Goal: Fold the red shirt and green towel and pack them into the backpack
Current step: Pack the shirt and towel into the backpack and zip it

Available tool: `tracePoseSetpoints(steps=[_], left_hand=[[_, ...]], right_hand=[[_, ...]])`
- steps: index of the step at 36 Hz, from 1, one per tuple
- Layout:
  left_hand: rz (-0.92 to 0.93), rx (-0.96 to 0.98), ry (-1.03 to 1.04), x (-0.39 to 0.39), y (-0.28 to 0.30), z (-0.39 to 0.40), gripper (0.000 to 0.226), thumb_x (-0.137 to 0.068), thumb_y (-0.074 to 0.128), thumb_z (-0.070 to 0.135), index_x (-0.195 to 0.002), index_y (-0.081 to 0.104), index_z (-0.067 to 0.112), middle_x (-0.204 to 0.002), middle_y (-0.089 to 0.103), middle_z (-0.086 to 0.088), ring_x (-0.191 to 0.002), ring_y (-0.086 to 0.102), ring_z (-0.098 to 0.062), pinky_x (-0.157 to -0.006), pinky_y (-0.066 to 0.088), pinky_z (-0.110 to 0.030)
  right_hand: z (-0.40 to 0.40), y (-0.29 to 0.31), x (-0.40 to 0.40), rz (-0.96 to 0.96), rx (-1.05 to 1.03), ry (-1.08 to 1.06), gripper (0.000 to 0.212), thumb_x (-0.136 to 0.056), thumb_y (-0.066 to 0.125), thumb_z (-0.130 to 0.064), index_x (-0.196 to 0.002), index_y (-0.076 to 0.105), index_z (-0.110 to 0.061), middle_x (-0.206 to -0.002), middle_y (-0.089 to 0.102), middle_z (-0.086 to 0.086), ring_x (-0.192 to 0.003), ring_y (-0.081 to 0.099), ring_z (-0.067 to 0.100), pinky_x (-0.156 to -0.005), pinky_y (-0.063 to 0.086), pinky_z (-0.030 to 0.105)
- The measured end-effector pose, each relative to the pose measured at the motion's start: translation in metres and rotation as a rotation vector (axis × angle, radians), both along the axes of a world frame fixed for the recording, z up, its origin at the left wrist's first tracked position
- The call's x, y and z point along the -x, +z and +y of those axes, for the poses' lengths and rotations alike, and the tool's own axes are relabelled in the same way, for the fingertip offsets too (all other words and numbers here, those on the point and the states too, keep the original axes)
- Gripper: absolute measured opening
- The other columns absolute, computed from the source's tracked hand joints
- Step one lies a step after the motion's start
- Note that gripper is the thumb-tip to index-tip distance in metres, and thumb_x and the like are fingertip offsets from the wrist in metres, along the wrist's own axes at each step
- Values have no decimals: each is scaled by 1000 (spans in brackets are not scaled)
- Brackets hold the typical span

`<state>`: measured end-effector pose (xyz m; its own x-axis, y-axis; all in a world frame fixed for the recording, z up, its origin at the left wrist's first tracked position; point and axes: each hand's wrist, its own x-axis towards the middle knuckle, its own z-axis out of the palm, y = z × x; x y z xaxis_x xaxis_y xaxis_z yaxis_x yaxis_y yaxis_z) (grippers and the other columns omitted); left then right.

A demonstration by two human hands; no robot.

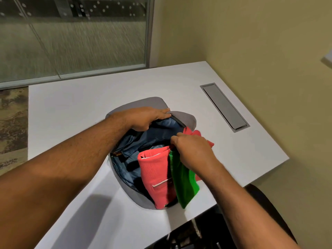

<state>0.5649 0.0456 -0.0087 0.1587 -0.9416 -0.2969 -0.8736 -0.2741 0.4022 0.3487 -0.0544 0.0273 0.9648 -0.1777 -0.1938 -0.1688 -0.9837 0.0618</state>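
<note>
Your left hand (145, 118) curls its fingers over the far rim of the grey backpack (181, 117), which lies on the white table (71, 108); judging by the wide mouth, you hold it to keep the blue-lined opening spread. Inside, the red shirt (155, 178) sits folded into a ribbed bundle with white trim, standing partly above the rim. Just beside it, the green towel (185, 186) hangs half in, half over the near edge. Your right hand (193, 150) grips both fabrics at the top, seemingly to push them down together.

The red shirt (156, 174) and green towel (184, 184) fill the backpack's (143, 105) right side; left open.
</note>
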Motion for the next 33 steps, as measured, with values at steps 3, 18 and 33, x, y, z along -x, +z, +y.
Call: tracePoseSetpoints(steps=[3, 18, 33], left_hand=[[2, 1, -1, -2, -4, 1, 98, -83, 49, -22, -162, 21, 29, -169, 5, 15, -152, 26, -16, -109, 22, -18], [16, 81, 20, -10, -4, 3, 97, -82, 50, -23, -162, 24, 27, -169, 10, 11, -153, 25, -17, -118, 25, -26], [18, 130, 73, -20, 17, 0, 91, -87, 46, -22, -160, 28, 29, -168, 16, 12, -151, 22, -10, -107, 11, -4]], right_hand=[[1, -51, -4, -58, -64, -36, 30, -82, 55, 3, -105, 55, -15, -101, 54, 6, -76, 64, 35, -48, 20, 35], [23, -121, 15, -262, -268, -199, 52, -78, 63, 11, -124, 57, -12, -135, 52, 3, -98, 61, 26, -66, 54, 39], [33, -149, -6, -492, -558, -311, 39, -83, 53, 13, -114, 56, -11, -127, 50, -1, -100, 58, 23, -76, 48, 35]])
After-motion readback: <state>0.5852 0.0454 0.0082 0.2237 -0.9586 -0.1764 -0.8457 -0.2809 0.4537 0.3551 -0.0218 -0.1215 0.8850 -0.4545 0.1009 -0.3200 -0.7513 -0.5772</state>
